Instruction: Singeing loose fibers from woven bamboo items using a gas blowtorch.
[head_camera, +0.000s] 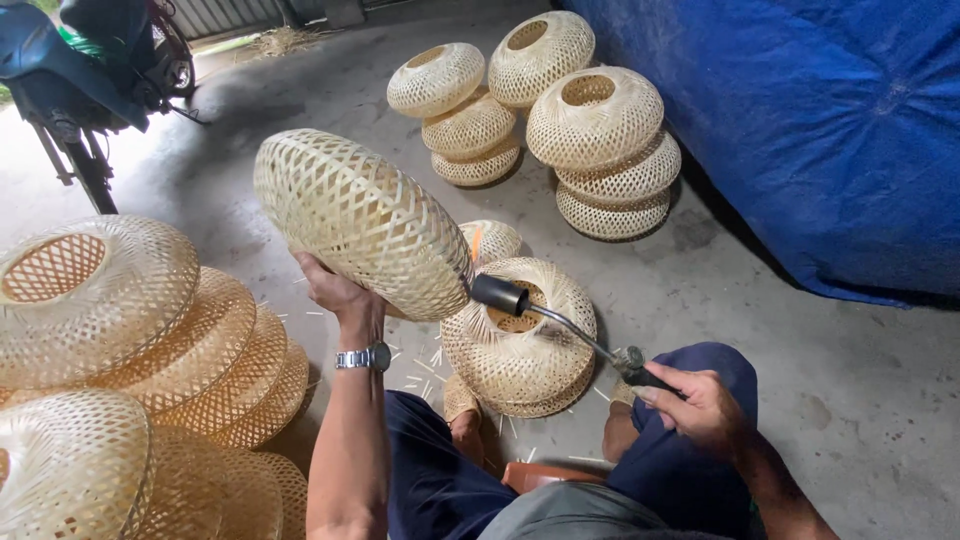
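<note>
We hold a woven bamboo lampshade (362, 220) up in the air with our left hand (335, 292), fingers closed around its lower rim, while our right hand (700, 405) is wrapped around the grip of a gas torch (555, 325) whose black nozzle sits just beside the shade's weave. By our judgement the work is mid-way: stacks of shades (150, 340) lie at our left, another pile (525, 345) sits on the floor (780, 340) between our knees under the torch, and two further stacks (600, 150) stand well apart near a blue tarpaulin (830, 130). Which piles are finished we cannot tell. Every shade is hollow and holds nothing; bamboo slivers (425, 365) litter the floor.
</note>
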